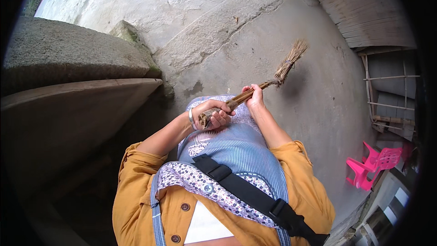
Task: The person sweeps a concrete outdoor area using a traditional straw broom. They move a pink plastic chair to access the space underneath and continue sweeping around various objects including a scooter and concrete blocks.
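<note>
A short straw broom (pixel 248 94) lies slantwise in front of my waist, its bound handle end low on the left. Its frayed straw head (pixel 291 60) points up to the right, over the concrete ground. My left hand (pixel 213 114), with a pale bracelet at the wrist, is closed round the thick handle end. Farther along, my right hand (pixel 255 96) grips the handle close below the head. Part of the handle is covered by my fingers. Behind it is my blue checked apron (pixel 232 143) with flowered trim.
At the left stand a rough stone block (pixel 68 54) and a curved slab (pixel 77 105) below it. A cracked concrete step (pixel 218 27) crosses ahead. On the right are a wooden panel (pixel 364 9), a ladder-like pole frame (pixel 387 91) and a pink plastic chair (pixel 375 164).
</note>
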The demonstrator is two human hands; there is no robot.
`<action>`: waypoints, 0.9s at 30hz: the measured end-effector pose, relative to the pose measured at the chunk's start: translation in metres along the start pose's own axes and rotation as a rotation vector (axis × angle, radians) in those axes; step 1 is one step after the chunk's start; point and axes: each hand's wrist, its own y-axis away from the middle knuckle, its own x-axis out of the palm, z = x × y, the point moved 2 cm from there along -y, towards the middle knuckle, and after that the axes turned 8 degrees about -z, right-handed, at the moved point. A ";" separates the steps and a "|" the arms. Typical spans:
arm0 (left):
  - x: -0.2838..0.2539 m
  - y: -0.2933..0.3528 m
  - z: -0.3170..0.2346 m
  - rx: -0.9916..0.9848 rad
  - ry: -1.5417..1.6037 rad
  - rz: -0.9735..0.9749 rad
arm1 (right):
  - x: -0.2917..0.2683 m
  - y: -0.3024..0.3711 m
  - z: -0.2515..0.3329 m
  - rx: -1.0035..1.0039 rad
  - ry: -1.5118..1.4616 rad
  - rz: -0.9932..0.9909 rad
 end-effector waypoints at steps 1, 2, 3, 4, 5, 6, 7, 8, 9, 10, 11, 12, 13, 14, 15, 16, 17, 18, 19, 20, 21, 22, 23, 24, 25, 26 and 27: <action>-0.006 -0.017 -0.005 -0.071 0.043 -0.014 | -0.015 -0.009 0.002 -0.023 -0.024 -0.075; -0.010 -0.033 -0.010 -0.098 0.043 0.020 | -0.032 -0.023 0.008 -0.146 0.119 -0.072; -0.015 -0.049 -0.015 -0.120 0.105 -0.003 | -0.053 -0.059 0.009 -0.163 0.181 -0.200; -0.019 -0.062 -0.020 -0.135 0.170 -0.027 | -0.068 -0.091 0.011 -0.173 0.248 -0.325; -0.024 -0.070 -0.027 -0.139 0.252 -0.012 | -0.068 -0.100 0.010 -0.149 0.273 -0.344; -0.025 -0.069 -0.029 -0.121 0.279 0.000 | -0.066 -0.108 0.000 -0.122 0.293 -0.362; -0.027 -0.060 -0.031 -0.097 0.303 0.011 | -0.057 -0.113 -0.014 -0.094 0.313 -0.374; -0.029 -0.050 -0.032 -0.078 0.326 0.019 | -0.050 -0.116 -0.029 -0.065 0.329 -0.388; -0.031 -0.035 -0.030 -0.009 0.339 0.024 | -0.047 -0.117 -0.046 -0.033 0.347 -0.403; -0.034 -0.014 -0.027 0.085 0.356 0.037 | -0.010 -0.065 -0.056 0.043 0.431 -0.377; -0.027 0.003 -0.021 0.142 0.338 -0.004 | 0.012 -0.043 -0.068 0.084 0.420 -0.317; -0.014 0.016 -0.019 0.178 0.314 -0.055 | 0.019 -0.070 -0.088 0.102 0.418 -0.301; -0.002 0.030 -0.022 0.219 0.289 -0.110 | 0.042 -0.057 -0.097 0.098 0.408 -0.273; 0.011 0.041 -0.025 0.256 0.256 -0.158 | 0.061 -0.052 -0.103 0.111 0.406 -0.179; 0.022 0.050 -0.028 0.262 0.194 -0.206 | 0.080 -0.040 -0.107 0.095 0.349 -0.168; 0.028 0.060 -0.031 0.280 0.137 -0.257 | 0.095 -0.035 -0.114 0.141 0.289 -0.130; 0.031 0.062 -0.032 0.265 0.031 -0.339 | 0.098 -0.030 -0.111 0.082 0.299 -0.083; 0.033 0.063 -0.029 0.250 -0.059 -0.397 | 0.102 -0.019 -0.107 0.030 0.312 -0.026; 0.038 0.058 -0.023 0.257 -0.111 -0.450 | 0.100 -0.022 -0.103 0.061 0.261 0.059; 0.042 0.057 -0.017 0.263 -0.163 -0.503 | 0.097 -0.024 -0.101 0.010 0.319 0.088; 0.038 0.056 -0.016 0.249 -0.174 -0.448 | 0.097 -0.014 -0.093 0.007 0.334 0.100; 0.031 0.057 -0.018 0.232 -0.178 -0.389 | 0.096 -0.008 -0.088 0.005 0.356 0.105; 0.032 0.061 -0.023 0.243 -0.135 -0.314 | 0.094 -0.010 -0.085 -0.034 0.340 0.113; 0.028 0.064 -0.029 0.212 -0.075 -0.231 | 0.092 -0.009 -0.082 -0.076 0.317 0.119; 0.016 0.069 -0.039 0.190 -0.010 -0.147 | 0.094 -0.004 -0.082 -0.023 0.224 0.138; 0.005 0.074 -0.047 0.167 0.053 -0.063 | 0.097 -0.008 -0.085 0.088 0.095 0.041; 0.000 0.073 -0.051 0.169 0.086 -0.049 | 0.093 -0.021 -0.087 0.077 0.073 -0.015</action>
